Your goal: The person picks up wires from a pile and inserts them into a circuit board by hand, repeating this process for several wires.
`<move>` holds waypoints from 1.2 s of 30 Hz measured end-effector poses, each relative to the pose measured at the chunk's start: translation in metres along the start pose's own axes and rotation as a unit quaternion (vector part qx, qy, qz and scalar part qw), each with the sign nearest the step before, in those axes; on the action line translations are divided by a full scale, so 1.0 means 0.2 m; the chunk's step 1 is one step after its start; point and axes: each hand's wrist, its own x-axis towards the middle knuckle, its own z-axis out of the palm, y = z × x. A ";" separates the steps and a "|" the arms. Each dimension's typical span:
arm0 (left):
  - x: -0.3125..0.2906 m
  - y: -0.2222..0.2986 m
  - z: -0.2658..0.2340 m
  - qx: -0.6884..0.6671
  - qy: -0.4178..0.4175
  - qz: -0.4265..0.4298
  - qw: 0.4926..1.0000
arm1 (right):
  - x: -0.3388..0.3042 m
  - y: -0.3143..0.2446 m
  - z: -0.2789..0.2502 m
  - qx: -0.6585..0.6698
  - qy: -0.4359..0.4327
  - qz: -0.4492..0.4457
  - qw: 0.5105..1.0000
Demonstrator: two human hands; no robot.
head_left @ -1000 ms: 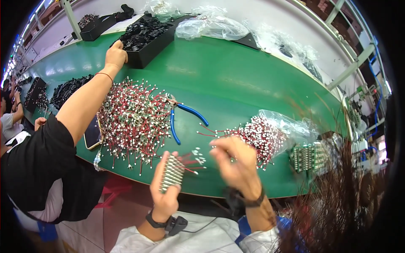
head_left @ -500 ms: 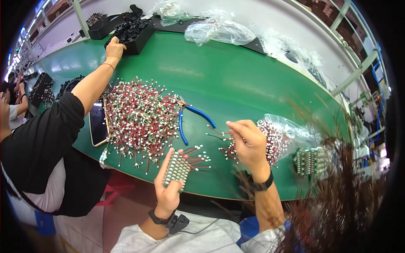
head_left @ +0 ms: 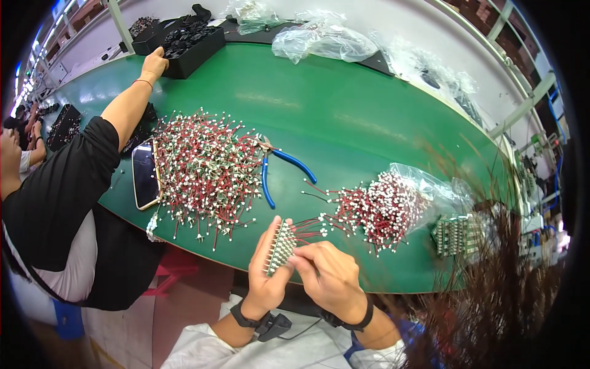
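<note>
At the lower centre of the frame, the left hand gripped a green circuit-board panel, red wires trailing off its right. The right hand drew thumb and fingers together at its edge — whether pinching anything, I couldn't tell. Pliers lay mid-frame — beside a large wire pile.

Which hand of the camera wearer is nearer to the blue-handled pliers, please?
Left. The left hand, holding a green board, is just on the person's side of the blue-handled pliers; the right hand, at the board's right edge, is farther from them, toward the right.
</note>
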 end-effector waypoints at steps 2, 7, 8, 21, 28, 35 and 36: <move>-0.01 -0.01 0.00 0.036 -0.004 0.014 0.999 | -0.02 0.02 0.01 -0.004 -0.011 0.009 1.000; -0.01 0.00 0.02 0.065 -0.005 0.029 0.997 | -0.02 0.02 -0.02 0.029 -0.042 0.081 0.995; -0.01 0.00 0.02 0.051 -0.001 0.028 0.998 | -0.01 0.03 -0.02 0.062 -0.051 0.070 0.994; -0.01 -0.01 0.05 0.110 -0.010 0.079 0.991 | 0.00 0.05 -0.02 0.040 -0.032 0.048 0.998; -0.01 -0.01 0.06 0.138 -0.013 0.099 0.985 | -0.01 0.07 0.00 0.035 -0.016 0.029 0.999; 0.00 0.01 0.06 0.186 -0.046 0.122 0.974 | 0.00 0.06 -0.04 -0.015 -0.025 0.001 1.000; 0.00 0.00 0.06 0.189 -0.051 0.116 0.974 | 0.00 0.06 -0.05 -0.034 -0.038 -0.012 0.999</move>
